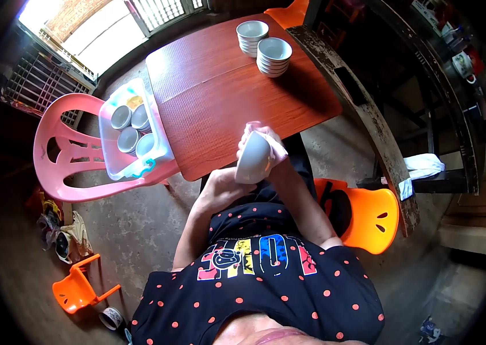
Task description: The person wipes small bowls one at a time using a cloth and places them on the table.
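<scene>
A white bowl [253, 159] is tilted on its side in front of my body. My left hand [220, 191] is closed on its lower edge, with part of the fingers hidden behind it. On the far side of the bowl, my right hand [274, 150] presses a pink cloth [277, 148] against it; the bowl hides some of those fingers. Both hands are just off the near edge of the brown table [214, 115].
Two stacks of white bowls [253, 30] [274, 50] stand at the table's far right. More bowls [128, 139] sit in a clear plastic bin [111, 167] on a pink chair [50, 149] at the left. Orange chairs [372, 218] [76, 290] and a worn wooden beam [364, 109] surround me.
</scene>
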Tool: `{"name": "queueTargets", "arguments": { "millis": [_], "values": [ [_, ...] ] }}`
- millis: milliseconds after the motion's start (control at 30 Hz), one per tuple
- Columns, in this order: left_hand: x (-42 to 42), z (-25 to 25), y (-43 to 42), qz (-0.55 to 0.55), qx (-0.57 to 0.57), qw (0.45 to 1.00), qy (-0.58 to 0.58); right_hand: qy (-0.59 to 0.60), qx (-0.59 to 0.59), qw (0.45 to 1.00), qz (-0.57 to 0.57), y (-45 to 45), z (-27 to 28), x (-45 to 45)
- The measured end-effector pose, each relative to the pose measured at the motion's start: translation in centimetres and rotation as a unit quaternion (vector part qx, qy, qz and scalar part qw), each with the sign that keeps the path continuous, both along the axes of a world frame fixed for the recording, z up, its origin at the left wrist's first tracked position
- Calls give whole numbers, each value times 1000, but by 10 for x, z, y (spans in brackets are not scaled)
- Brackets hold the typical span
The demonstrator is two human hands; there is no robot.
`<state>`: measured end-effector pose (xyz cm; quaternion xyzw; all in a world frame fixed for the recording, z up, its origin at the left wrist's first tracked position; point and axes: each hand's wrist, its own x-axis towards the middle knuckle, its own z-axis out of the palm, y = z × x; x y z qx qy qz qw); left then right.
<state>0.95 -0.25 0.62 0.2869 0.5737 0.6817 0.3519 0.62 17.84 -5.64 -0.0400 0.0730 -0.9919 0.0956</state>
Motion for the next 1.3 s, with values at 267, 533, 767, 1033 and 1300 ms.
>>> {"name": "queueTargets", "arguments": {
  "millis": [267,533,767,1033,1300],
  "values": [
    [-5,-5,-2,-3,233,938,-256,353,696,601,-174,-1,109,13],
    [-13,-22,-10,55,362,847,-386,291,689,495,-441,-39,70,47],
    [1,-13,-3,-53,236,927,-286,314,804,504,30,-10,148,18],
    [-4,-7,6,111,149,970,-158,-10,475,773,-420,-54,43,31],
    [-5,17,-5,18,49,999,-12,290,808,508,-69,-14,124,15]
  ]
}}
